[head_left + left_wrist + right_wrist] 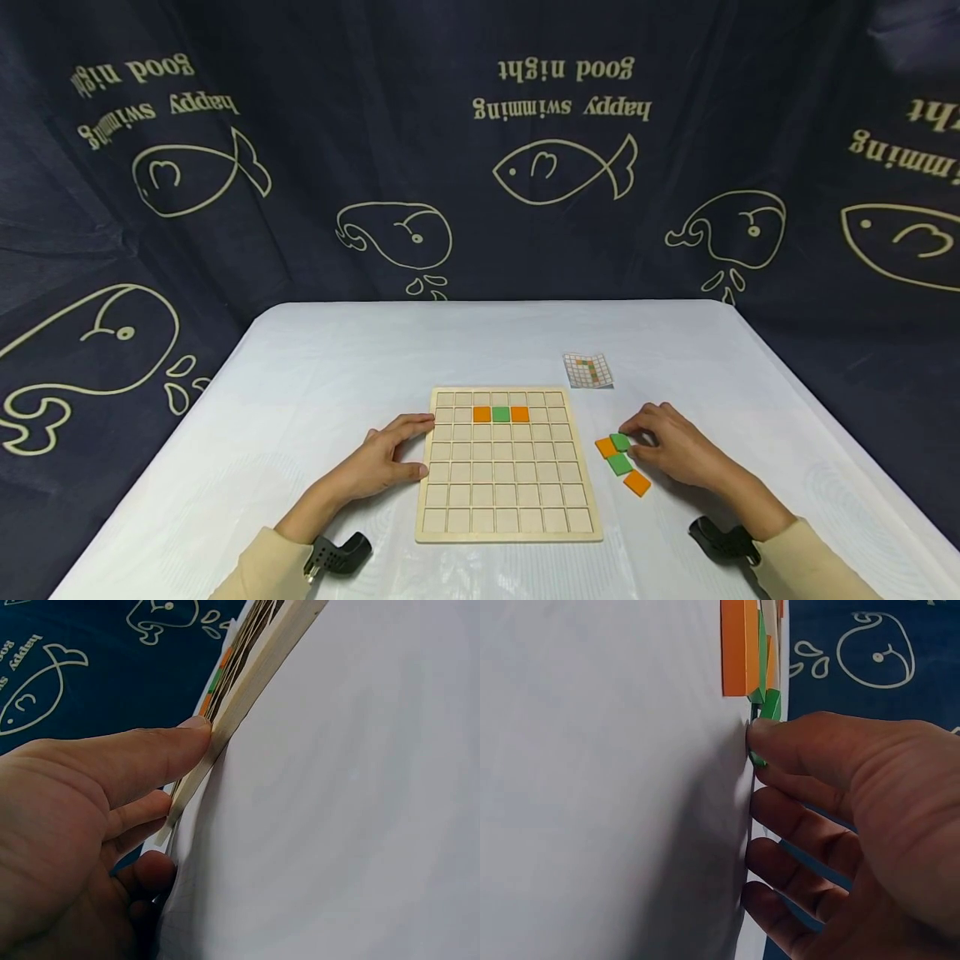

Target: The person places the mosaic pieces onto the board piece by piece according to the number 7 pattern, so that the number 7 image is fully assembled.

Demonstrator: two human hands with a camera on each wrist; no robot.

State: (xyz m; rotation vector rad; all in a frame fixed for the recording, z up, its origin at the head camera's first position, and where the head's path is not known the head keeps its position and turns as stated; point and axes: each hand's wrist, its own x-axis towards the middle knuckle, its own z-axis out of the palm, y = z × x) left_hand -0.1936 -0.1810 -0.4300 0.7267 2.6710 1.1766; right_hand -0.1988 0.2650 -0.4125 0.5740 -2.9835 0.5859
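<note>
My left hand (378,462) rests against the left edge of a wooden grid board (495,534), its thumb and fingers spread along the rim. In the left wrist view the thumb (161,754) touches the board's side. On the board, an orange tile (482,414), a green tile (501,414) and another orange tile (520,414) lie side by side in the second row from the top. Right of the board, my right hand (678,446) pinches a loose green tile (619,442) between thumb and index finger. The right wrist view shows the thumb partly hiding that tile (771,705).
Close to the pinched tile lie an orange tile (605,448), another green tile (619,464) and a nearer orange tile (637,483). A creased pattern card (588,372) with a coloured grid lies beyond the board's top right corner. A dark printed cloth (322,150) hangs behind the white table (337,358).
</note>
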